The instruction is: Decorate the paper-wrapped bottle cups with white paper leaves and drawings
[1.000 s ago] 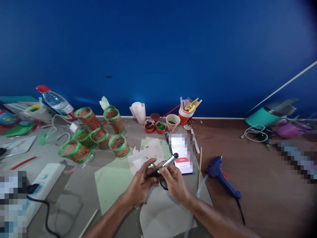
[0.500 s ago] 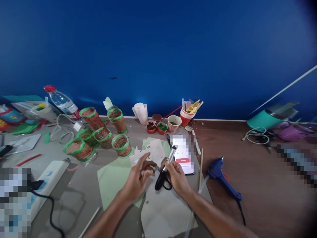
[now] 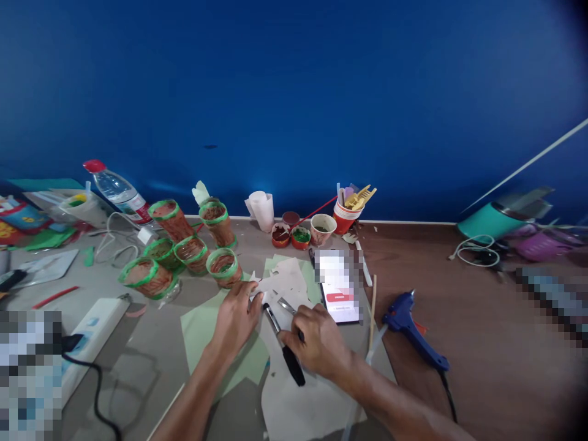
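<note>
My right hand is closed around a pair of scissors, with the silver blades pointing left and the handles mostly hidden in the fingers. A black and silver marker pen lies slanted over the white paper, right by my right thumb; whether the thumb touches it I cannot tell. My left hand pinches a small piece of white paper between thumb and fingers. Light green paper spreads beneath the left hand and forearm.
Several brown-and-green cups stand back left by a plastic bottle. Small paint pots and a cup of tools line the wall. A lit phone lies right of the paper; beyond it is a blue glue gun.
The marker has left my right hand's grip and now lies on the paper, while that hand holds the scissors lower down. My left hand has moved left and closed on a paper piece.
</note>
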